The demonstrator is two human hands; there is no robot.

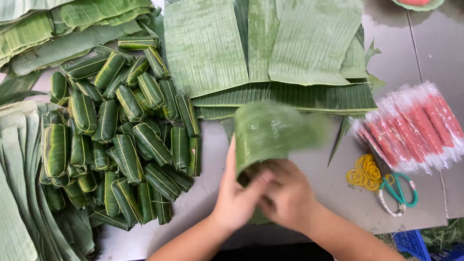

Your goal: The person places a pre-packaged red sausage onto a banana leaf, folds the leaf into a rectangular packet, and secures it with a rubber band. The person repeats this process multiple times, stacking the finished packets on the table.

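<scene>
**Both hands closed on a leaf roll at the near table edge**

Fingers first: left hand (237, 200) and right hand (285, 193) meet at the lower end of a banana-leaf roll (266, 133), fingers curled shut around it, thumbs and knuckles overlapping. Grip looks firm on both sides; fingertips themselves mostly hidden under the leaf and each other.

The roll rises straight away from the fingers, long axis running from the hands toward the far side of the table. Upper part blurred, so its far end and any contents cannot be made out. Neither hand is nearer than the other; both sit on the same end, left wrapped on the left flank, right on the right.

Beyond the roll's far end: flat banana-leaf sheets (270, 43) stacked and overlapping.

Left of the left hand, well apart: heap of finished leaf parcels (121, 140), each small, oblong, banded. Past these, at the table's left edge, folded leaf strips (19, 193).

Right of the right hand, near: loose yellow rubber bands (365, 171), then scissors (398, 193) with green handles just beside them. Further right and away, a row of pink rolls in clear wrap (411, 125).

All on a grey table (338, 193).
</scene>
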